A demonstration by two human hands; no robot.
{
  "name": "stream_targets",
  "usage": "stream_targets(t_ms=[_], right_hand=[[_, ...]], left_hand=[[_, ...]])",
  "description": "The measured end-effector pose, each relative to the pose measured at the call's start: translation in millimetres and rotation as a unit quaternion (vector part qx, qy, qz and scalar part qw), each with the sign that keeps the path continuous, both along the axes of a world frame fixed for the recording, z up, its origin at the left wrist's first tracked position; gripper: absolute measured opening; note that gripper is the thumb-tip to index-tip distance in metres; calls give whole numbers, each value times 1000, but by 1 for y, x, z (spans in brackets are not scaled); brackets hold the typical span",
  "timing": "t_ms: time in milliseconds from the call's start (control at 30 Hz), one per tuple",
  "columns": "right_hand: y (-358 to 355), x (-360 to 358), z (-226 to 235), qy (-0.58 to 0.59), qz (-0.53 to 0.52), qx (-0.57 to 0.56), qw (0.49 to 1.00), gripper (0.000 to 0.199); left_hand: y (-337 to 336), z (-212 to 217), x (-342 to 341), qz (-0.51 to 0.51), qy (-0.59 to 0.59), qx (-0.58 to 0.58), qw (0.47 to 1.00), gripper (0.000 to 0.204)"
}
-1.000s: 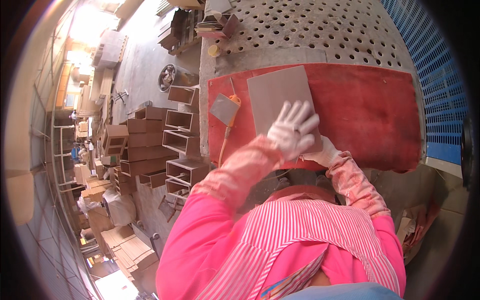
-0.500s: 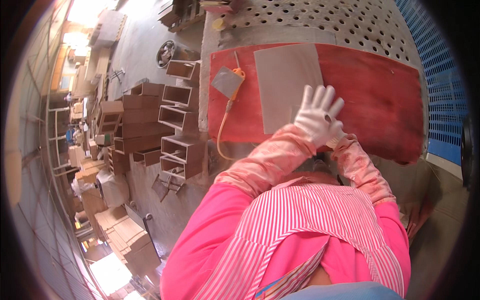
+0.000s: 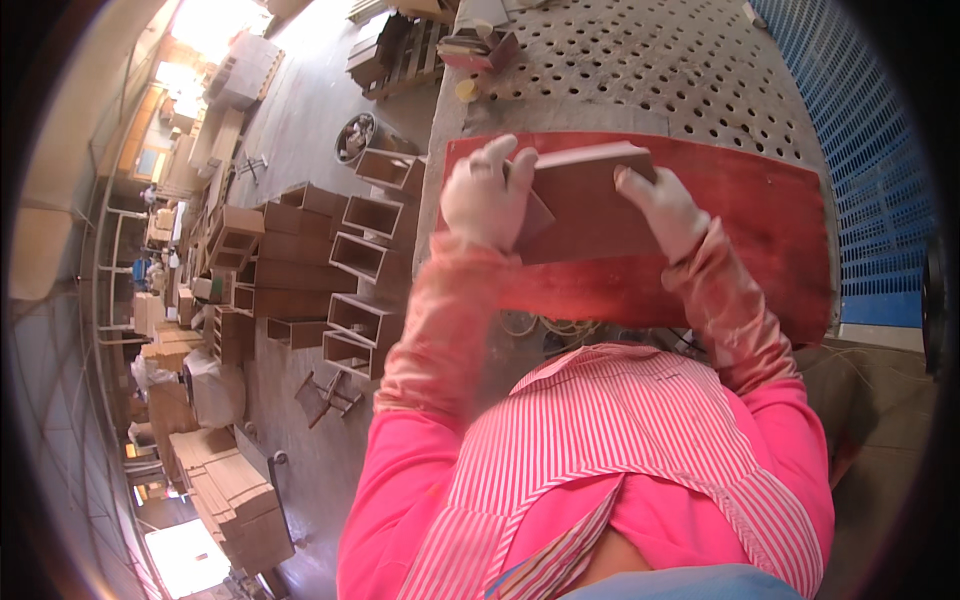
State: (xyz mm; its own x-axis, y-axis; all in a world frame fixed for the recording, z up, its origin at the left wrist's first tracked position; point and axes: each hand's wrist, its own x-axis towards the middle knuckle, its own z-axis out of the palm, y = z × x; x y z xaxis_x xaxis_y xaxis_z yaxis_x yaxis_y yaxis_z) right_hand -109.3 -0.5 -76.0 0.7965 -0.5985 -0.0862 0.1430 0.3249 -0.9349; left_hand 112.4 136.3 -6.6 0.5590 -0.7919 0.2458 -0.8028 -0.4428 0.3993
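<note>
Wooden board (image 3: 585,205), flat and brown, is held in both gloved hands above the red mat (image 3: 770,230) that covers the near part of the perforated tabletop (image 3: 660,70); it is tilted, its far edge raised, so its face turns toward the person. Left hand (image 3: 487,195): fingers closed on the board's left edge, steadying it. Right hand (image 3: 660,205): fingers curled over the upper right corner, gripping it. The two-sided hold keeps the panel level across its width. Whether its near edge touches the mat cannot be told, as wrists and sleeves cover it. Open wooden boxes (image 3: 365,270) are stacked on the floor to the left, within reach. Small items at the tabletop's far end are too indistinct to name.
</note>
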Motion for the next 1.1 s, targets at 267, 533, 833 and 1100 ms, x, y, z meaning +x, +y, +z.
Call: stream_targets(t_ms=[267, 533, 833, 1100], right_hand=[[-33, -17, 12, -12, 112, 19, 993, 37], [-3, -24, -37, -76, 55, -79, 992, 54], [-1, -20, -18, 73, 119, -94, 986, 45], [4, -11, -14, 82, 43, -205, 974, 37]], left_hand=[[-68, 7, 28, -215, -107, 175, 955, 51], [-75, 0, -95, -512, 6, 45, 858, 59], [-161, 37, -83, -356, -150, 248, 888, 62], [-132, 32, -78, -447, -52, 144, 881, 64]])
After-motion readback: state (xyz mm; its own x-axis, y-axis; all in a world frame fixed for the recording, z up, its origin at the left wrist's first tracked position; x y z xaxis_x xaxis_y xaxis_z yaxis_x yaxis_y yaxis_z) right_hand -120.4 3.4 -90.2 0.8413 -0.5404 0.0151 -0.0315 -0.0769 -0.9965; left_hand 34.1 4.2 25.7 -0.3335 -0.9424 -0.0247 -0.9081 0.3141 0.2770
